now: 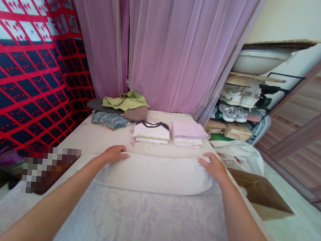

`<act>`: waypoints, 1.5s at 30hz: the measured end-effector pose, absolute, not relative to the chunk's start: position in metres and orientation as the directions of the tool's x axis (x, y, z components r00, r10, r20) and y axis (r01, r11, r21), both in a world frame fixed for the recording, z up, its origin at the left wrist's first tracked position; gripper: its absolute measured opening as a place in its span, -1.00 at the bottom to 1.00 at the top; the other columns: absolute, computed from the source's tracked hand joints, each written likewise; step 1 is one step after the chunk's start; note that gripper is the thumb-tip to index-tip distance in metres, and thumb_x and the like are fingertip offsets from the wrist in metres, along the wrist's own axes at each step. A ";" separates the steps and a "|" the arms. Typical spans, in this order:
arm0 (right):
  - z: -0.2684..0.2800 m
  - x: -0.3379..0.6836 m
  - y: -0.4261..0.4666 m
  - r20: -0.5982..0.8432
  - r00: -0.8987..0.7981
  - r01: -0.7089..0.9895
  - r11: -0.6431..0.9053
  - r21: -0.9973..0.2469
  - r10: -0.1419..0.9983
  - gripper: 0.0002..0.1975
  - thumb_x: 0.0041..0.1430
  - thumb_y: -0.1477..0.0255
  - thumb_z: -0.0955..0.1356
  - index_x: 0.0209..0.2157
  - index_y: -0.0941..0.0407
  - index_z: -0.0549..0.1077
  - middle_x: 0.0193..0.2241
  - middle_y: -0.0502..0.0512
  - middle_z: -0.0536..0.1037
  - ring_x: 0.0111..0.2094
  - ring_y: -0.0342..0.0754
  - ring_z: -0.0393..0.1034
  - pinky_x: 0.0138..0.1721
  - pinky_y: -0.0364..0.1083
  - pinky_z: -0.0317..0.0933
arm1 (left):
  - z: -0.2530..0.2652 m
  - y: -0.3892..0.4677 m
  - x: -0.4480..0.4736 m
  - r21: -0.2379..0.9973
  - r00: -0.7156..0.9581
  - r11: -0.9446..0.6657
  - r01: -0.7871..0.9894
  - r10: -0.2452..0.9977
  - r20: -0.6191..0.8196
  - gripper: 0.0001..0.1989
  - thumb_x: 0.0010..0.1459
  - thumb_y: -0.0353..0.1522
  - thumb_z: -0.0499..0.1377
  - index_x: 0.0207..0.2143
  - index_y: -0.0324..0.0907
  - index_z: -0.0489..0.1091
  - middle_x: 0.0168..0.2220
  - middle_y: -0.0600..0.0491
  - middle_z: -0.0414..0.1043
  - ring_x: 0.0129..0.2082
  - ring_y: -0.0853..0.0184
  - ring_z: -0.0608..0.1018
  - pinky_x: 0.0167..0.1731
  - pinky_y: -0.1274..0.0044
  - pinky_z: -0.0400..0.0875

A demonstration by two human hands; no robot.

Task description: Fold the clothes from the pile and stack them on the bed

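A white ribbed cloth [158,174] lies spread in a wide strip across the bed. At its far left corner, my left hand [116,155] pinches the edge between thumb and fingers. My right hand [212,166] grips the far right corner in the same way. Just beyond the cloth is a stack of folded shirts [151,131], with a white top that has a dark collar on top. To its right sits a pile of folded lilac and white cloths [189,132].
A heap of clothes with a green garment [127,100] and denim shorts [110,120] lies at the far left. Purple curtains [172,50] hang behind the bed [146,220]. An open cardboard box [263,193] and a shoe rack with sneakers [234,114] stand on the right.
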State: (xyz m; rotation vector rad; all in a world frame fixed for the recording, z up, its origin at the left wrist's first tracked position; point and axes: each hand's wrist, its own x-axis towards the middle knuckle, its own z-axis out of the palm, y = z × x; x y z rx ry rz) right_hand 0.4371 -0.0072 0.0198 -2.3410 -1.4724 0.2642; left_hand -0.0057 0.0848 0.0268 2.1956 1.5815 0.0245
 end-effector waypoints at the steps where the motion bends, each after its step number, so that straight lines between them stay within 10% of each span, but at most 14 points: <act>1: 0.022 0.440 -0.005 0.071 0.441 0.839 -0.383 -0.386 0.895 -0.62 0.10 0.21 0.33 -0.07 0.09 0.41 -0.23 0.12 0.57 -0.19 0.02 0.45 -0.25 -0.11 0.23 | 0.026 0.083 -0.006 0.371 0.332 -0.239 0.897 0.919 -0.212 -0.69 0.07 -0.10 0.09 -0.30 -0.12 0.42 -0.29 0.09 0.51 -0.27 0.28 0.50 -0.36 0.57 0.23; 9: 0.020 0.422 0.004 0.104 0.363 0.919 -0.336 -0.208 0.926 -0.54 0.21 0.23 0.24 0.06 0.17 0.38 0.03 0.27 0.45 0.03 0.10 0.34 -0.03 -0.01 0.20 | 0.021 0.052 0.029 0.158 0.388 -0.388 0.908 0.921 0.029 -0.67 0.17 -0.32 0.06 -0.01 -0.12 0.37 0.11 -0.08 0.35 0.12 0.13 0.35 0.10 0.30 0.14; 12: 0.015 0.375 0.002 0.260 0.144 0.979 -0.099 -0.178 0.955 -0.58 0.26 0.37 0.16 0.09 0.15 0.38 0.15 0.23 0.35 0.16 0.06 0.21 0.16 0.05 0.04 | 0.006 0.039 0.062 0.154 0.578 -0.586 0.796 0.810 0.096 -0.58 0.26 -0.26 -0.03 0.14 -0.12 0.27 0.26 -0.05 0.17 0.27 0.17 0.17 0.25 0.28 -0.09; 17: -0.001 0.291 -0.004 0.064 -0.305 0.918 0.311 -0.245 0.950 -0.51 0.32 0.34 0.09 0.23 0.06 0.20 0.25 0.09 0.21 0.28 -0.03 -0.01 0.27 0.10 -0.19 | -0.021 0.030 0.097 0.147 0.661 -0.662 0.735 0.748 0.059 -0.40 0.30 -0.09 -0.18 0.30 -0.16 0.02 0.33 -0.06 0.00 0.33 0.20 0.02 0.27 0.30 -0.16; 34: -0.019 0.392 -0.008 -0.019 0.028 0.999 -0.029 -0.041 0.999 -0.42 0.32 0.25 0.04 0.26 0.22 0.12 0.29 0.20 0.11 0.30 0.02 -0.08 0.28 0.10 -0.27 | -0.022 0.032 0.099 0.153 0.621 -0.617 0.772 0.783 0.029 -0.35 0.25 -0.01 -0.12 0.28 -0.16 0.05 0.29 -0.08 0.09 0.28 0.15 0.13 0.26 0.22 -0.18; 45: -0.004 0.298 -0.023 0.038 -0.088 0.973 0.094 -0.212 0.995 -0.47 0.33 0.22 0.04 0.28 0.02 0.09 0.32 0.09 0.02 0.33 0.01 -0.18 0.27 0.19 -0.37 | -0.019 0.028 0.101 0.034 0.613 -0.617 0.786 0.785 0.093 -0.37 0.27 -0.05 -0.10 0.28 -0.19 0.07 0.34 -0.09 -0.06 0.33 0.14 0.02 0.25 0.24 -0.08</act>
